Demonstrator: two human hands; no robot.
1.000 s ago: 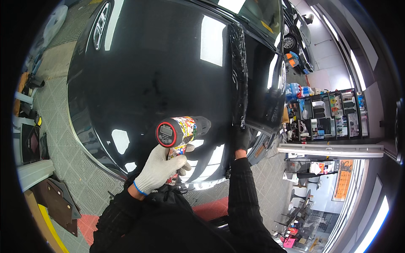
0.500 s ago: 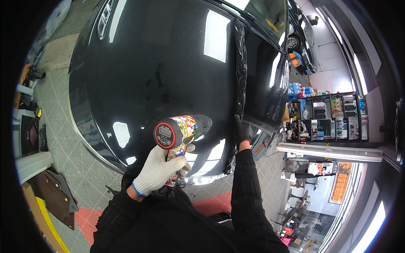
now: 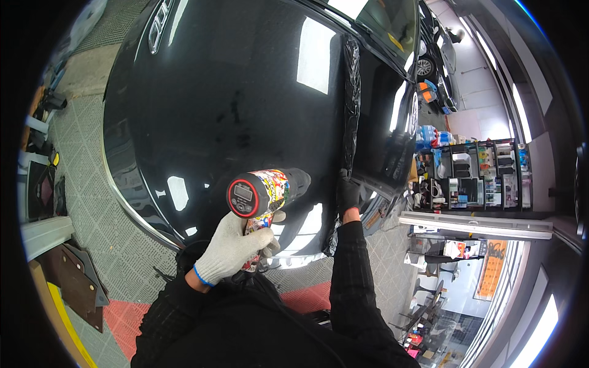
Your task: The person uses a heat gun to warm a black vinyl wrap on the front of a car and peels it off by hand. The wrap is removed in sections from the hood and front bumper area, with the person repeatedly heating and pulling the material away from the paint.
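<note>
My left hand (image 3: 228, 248), in a white knit glove with a blue cuff, is closed around the grip of a heat gun (image 3: 274, 189). Its body is covered in colourful stickers, and a red ring circles the small display on its back end. The nozzle points right, just over the glossy black car hood (image 3: 245, 92). At the hood's right edge, my black-gloved right hand (image 3: 348, 195) rests against a strip of wrinkled black film (image 3: 351, 104). The dark glove blends into the film and bodywork, so its fingers do not show clearly.
A shelf rack (image 3: 481, 175) with bottles and boxes stands at the right. Another dark car (image 3: 437, 61) is parked at the far right. Brown panels (image 3: 70, 279) lean at the lower left. Grey and red tiles (image 3: 126, 322) cover the floor around the car.
The view has shifted slightly. My left hand keeps its hold on the heat gun, whose nozzle stays over the hood. My right hand stays at the film strip.
</note>
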